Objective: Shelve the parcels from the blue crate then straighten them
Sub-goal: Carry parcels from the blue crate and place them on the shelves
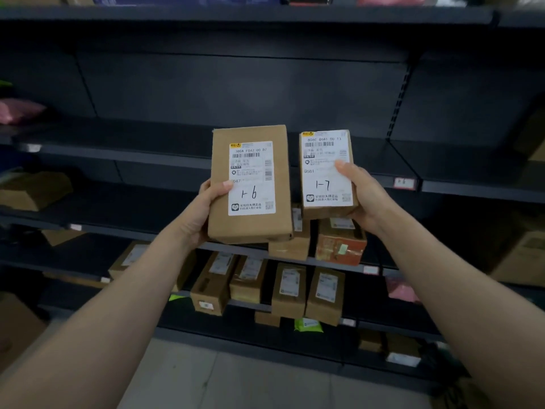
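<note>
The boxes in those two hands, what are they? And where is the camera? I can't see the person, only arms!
The camera sits on the person's head and looks forward and down, so you see only their two arms reaching out. The left hand holds a bigger brown parcel with "1-6" written on its white label. The right hand holds a smaller brown parcel marked "1-7". Both are held up in the air, not resting on anything. Behind them stands a dark metal shelf rack, and more brown parcels sit on its lower shelves.
</note>
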The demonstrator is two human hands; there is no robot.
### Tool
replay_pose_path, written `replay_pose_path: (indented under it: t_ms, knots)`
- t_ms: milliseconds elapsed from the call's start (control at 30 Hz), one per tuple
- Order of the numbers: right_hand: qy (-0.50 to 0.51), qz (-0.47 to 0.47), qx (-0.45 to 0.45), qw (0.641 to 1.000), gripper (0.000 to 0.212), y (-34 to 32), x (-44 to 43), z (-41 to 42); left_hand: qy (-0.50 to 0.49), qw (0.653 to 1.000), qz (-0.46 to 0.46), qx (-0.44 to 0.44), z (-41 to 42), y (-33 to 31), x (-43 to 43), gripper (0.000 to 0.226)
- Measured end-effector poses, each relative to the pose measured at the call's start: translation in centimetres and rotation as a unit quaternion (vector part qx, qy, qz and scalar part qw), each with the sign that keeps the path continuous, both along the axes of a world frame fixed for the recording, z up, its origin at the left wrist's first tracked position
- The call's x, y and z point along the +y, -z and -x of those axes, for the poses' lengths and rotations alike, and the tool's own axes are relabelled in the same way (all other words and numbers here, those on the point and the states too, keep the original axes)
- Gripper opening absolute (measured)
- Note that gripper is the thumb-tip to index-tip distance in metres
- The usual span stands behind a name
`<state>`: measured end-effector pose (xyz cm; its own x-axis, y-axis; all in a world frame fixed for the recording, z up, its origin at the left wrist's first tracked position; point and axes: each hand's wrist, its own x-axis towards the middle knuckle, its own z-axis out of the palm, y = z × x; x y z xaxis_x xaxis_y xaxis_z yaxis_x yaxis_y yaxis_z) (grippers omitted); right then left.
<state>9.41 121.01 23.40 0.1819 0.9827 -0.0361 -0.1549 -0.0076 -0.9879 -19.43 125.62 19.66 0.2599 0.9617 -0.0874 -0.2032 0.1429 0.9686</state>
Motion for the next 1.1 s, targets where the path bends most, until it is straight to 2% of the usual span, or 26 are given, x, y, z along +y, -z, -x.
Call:
replay_pose_path:
  t_ms: [200, 567, 867, 1100]
  knots:
    - [-0.070, 0.002, -0.005, 0.998, 0.056, 0.3, 6.2, 4.1, -0.064, 0.998, -0.007, -0.007, 3.7, 0.2, 2.9, 0.065]
    - [-0.206, 0.031, -0.019, 0.978, 0.053, 2.7, 14.6, 20.9, -0.174, 0.984, 0.025, -0.011, 20.9, 2.2, 4.5, 0.072]
    - [-0.226, 0.057, -0.002, 0.972, 0.053, 4.7, 18.6, 40.2, -0.193, 0.981, 0.015, 0.024, 40.9, 0.5, 7.3, 0.072]
    - [-0.207, 0.083, -0.027, 0.974, 0.053, 5.3, 21.9, 47.2, -0.174, 0.984, 0.026, 0.022, 49.6, -0.3, 11.3, 0.074]
